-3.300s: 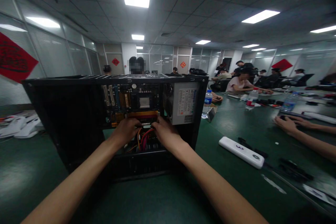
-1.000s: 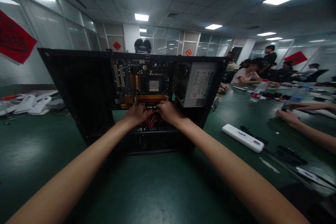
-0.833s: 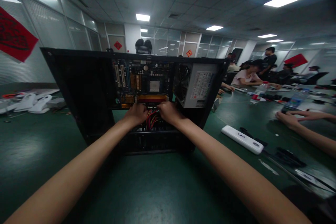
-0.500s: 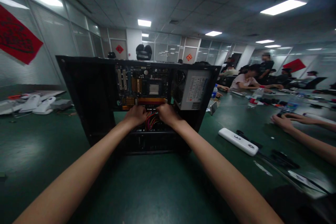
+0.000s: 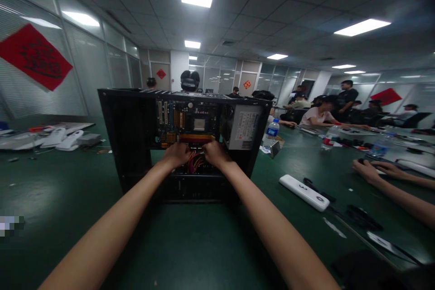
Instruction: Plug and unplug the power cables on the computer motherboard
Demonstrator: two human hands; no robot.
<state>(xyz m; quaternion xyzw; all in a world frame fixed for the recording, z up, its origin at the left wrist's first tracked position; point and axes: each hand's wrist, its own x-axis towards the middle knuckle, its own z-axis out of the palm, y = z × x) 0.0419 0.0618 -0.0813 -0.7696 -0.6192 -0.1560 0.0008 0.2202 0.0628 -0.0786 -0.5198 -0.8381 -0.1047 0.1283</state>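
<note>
Flanking wires (image 5: 195,163) inside case (image 5: 193,189), left hand (image 5: 177,155) and right hand (image 5: 216,154) curled, can't tell if pinching; wires probably bendy, best held near ends.

On the green table (image 5: 193,247), white pieces (image 5: 70,140) lie toward the left edge, a red-labelled bottle (image 5: 328,139) toward the far edge.

Mid-frame, the computer case (image 5: 134,131) stood on the tabletop (image 5: 190,244); inside, the motherboard (image 5: 185,120) sat left of the power supply (image 5: 245,129). A bottle (image 5: 272,132) stood right of the case.
</note>
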